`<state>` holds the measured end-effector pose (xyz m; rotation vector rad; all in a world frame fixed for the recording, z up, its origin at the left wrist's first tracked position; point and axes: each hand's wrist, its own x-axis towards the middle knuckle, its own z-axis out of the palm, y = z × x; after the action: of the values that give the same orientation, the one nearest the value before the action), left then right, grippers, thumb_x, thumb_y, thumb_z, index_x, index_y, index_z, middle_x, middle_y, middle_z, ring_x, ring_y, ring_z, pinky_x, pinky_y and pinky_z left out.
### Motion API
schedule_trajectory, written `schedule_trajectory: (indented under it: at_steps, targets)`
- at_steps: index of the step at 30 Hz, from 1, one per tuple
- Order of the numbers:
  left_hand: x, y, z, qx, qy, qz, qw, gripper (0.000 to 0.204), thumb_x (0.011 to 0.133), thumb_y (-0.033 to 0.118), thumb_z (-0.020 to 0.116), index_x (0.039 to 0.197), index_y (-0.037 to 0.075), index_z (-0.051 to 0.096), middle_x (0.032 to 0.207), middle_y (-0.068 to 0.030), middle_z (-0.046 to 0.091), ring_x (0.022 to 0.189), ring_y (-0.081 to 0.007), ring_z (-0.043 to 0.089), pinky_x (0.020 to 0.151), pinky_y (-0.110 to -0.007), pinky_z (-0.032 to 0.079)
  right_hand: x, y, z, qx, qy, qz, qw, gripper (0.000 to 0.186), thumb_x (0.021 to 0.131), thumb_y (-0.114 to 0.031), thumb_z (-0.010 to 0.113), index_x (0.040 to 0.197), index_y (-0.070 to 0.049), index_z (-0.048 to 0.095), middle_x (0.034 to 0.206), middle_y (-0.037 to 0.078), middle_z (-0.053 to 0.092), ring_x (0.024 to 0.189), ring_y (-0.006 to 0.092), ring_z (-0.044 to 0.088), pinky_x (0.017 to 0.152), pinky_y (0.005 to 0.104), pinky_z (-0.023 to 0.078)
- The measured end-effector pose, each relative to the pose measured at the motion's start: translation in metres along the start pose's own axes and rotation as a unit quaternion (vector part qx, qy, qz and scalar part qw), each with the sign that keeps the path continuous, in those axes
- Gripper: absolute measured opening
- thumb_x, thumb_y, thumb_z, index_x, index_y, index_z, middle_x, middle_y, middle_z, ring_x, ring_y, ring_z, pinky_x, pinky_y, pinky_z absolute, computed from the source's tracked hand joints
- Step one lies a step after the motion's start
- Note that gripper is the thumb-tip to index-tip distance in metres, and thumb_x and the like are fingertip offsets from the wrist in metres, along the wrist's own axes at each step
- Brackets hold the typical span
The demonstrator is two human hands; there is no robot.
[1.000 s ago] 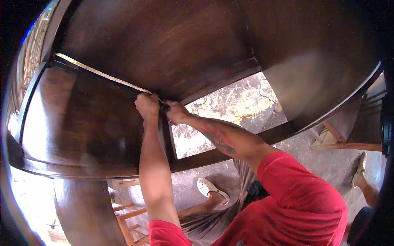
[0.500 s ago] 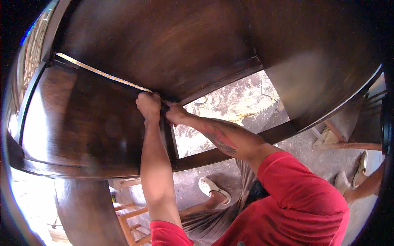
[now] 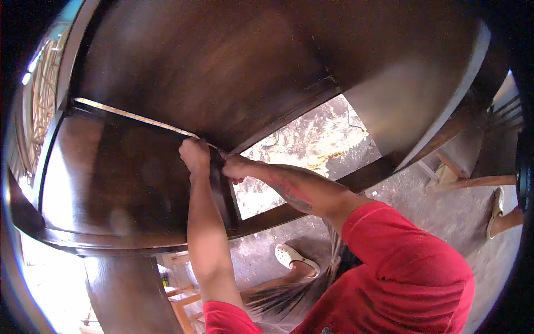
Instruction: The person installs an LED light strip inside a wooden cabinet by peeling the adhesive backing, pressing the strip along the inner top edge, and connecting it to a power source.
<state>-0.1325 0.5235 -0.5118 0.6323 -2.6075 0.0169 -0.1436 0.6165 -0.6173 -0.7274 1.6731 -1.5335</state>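
Note:
An LED strip (image 3: 136,117), white with a row of yellow dots, runs along the seam of a dark brown wooden cabinet (image 3: 128,172) from the far left to my hands. My left hand (image 3: 194,156) is closed with its fingers pressed on the strip near its right-hand stretch. Just right of it, my right hand (image 3: 238,166) is closed around the strip's continuing thin end at the corner of a rectangular opening. Its fingertips are partly hidden, and so is the part of the strip between both hands.
Rough wall and floor show through the rectangular opening, framed by a dark rail (image 3: 267,220). A wooden stool (image 3: 181,306) stands below on the left. Another person's foot in a pale clog (image 3: 495,214) is at the right, beside wooden furniture (image 3: 484,181).
The view has shifted a little, so the cabinet sits differently in it. Both hands stay at nearly the same place on the strip. At the right, one of the other person's feet has left view.

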Motion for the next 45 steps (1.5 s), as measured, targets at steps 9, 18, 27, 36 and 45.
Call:
schedule_trajectory:
  at_steps: [9, 18, 27, 36, 45]
  targets:
    - [-0.002, -0.009, -0.008, -0.012, 0.003, -0.009, 1.0, 0.02, 0.079, 0.014, 0.067, 0.087, -0.004, 0.07, 0.087, -0.0282, 0.067, 0.086, -0.0442, 0.066, 0.079, -0.05, 0.053, 0.004, -0.003, 0.001, 0.009, -0.034, 0.012, 0.999, 0.08, 0.082, -0.01, 0.048, 0.152, -0.008, 0.01, 0.077, 0.017, 0.069, 0.055, 0.0241, 0.067, 0.042, 0.0353, 0.055]
    - [-0.005, -0.021, -0.022, -0.013, 0.029, -0.02, 0.999, 0.018, 0.081, 0.013, 0.066, 0.09, -0.002, 0.071, 0.089, -0.0276, 0.067, 0.087, -0.0448, 0.065, 0.08, -0.049, 0.052, -0.014, -0.016, 0.008, -0.143, -0.033, 0.0, 0.989, 0.084, 0.079, -0.006, 0.048, 0.154, -0.005, 0.008, 0.073, 0.017, 0.068, 0.058, 0.0241, 0.068, 0.049, 0.037, 0.055]
    - [-0.004, -0.001, -0.022, 0.002, 0.033, -0.02, 0.999, 0.018, 0.083, 0.014, 0.065, 0.088, -0.003, 0.069, 0.088, -0.0286, 0.066, 0.088, -0.0447, 0.065, 0.079, -0.051, 0.053, -0.006, -0.006, 0.005, -0.11, 0.063, -0.061, 0.99, 0.084, 0.073, -0.002, 0.051, 0.152, -0.004, 0.022, 0.076, 0.02, 0.068, 0.058, 0.0245, 0.067, 0.058, 0.0365, 0.056]
    - [-0.003, -0.001, -0.019, 0.003, 0.025, -0.02, 0.999, 0.019, 0.083, 0.015, 0.068, 0.091, -0.002, 0.071, 0.089, -0.0271, 0.068, 0.088, -0.0434, 0.066, 0.079, -0.049, 0.054, 0.0, -0.007, 0.016, -0.1, 0.095, -0.088, 0.986, 0.08, 0.075, -0.017, 0.057, 0.147, 0.004, 0.028, 0.117, 0.033, 0.06, 0.108, 0.0447, 0.061, 0.09, 0.0459, 0.052]
    - [-0.001, -0.004, -0.019, -0.022, 0.031, -0.027, 0.999, 0.019, 0.082, 0.014, 0.068, 0.093, -0.001, 0.072, 0.089, -0.027, 0.068, 0.086, -0.0439, 0.066, 0.078, -0.049, 0.053, 0.004, -0.009, 0.01, 0.009, 0.092, -0.076, 0.993, 0.081, 0.073, -0.005, 0.051, 0.15, -0.003, 0.027, 0.082, 0.023, 0.069, 0.061, 0.0265, 0.068, 0.059, 0.039, 0.056]
